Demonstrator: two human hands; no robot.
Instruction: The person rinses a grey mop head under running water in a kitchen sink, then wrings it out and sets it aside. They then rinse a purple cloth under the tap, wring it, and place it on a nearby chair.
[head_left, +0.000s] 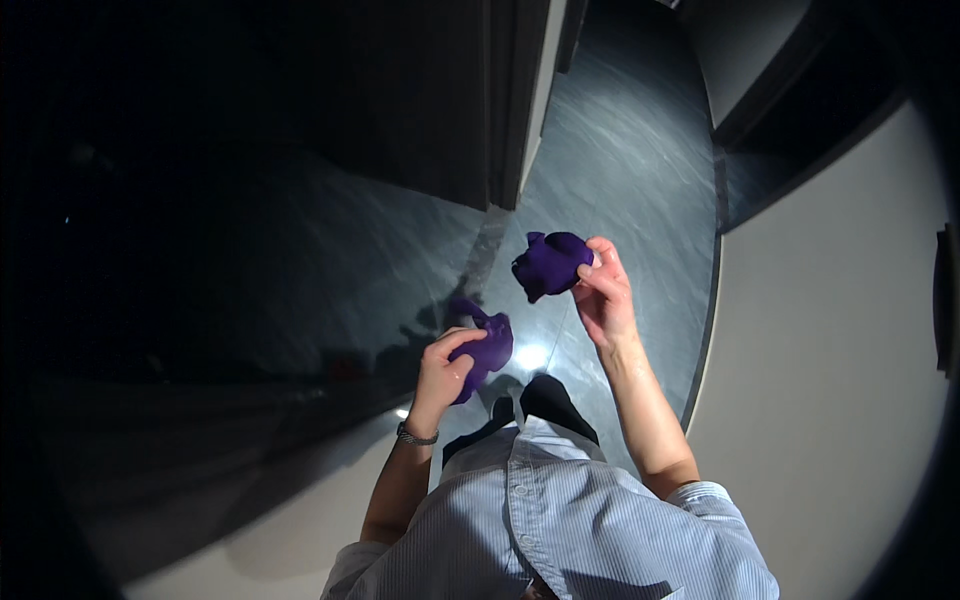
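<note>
Between the thumb and fingers of my right hand (609, 289) is a bunched dark purple soft item (553, 264), with small pointed folds along its far side. My left hand (444, 371), lower and nearer my body, pinches a second purple soft item (491, 345), thinner-looking, with a loose strip rising at its top. Whether these are cloths or gloves, I cannot tell. The two items hang apart in the air above the floor. Both hands look wet. A dark banded watch or bracelet (417, 435) circles my left wrist.
Grey marbled flooring (622, 150) runs ahead along a passage. A pale wall (817, 322) curves up on the right, past a dark opening (817, 105). At the left, a dark door or panel (420, 97) ends at a frame edge (504, 150); the room beyond is mostly in shadow.
</note>
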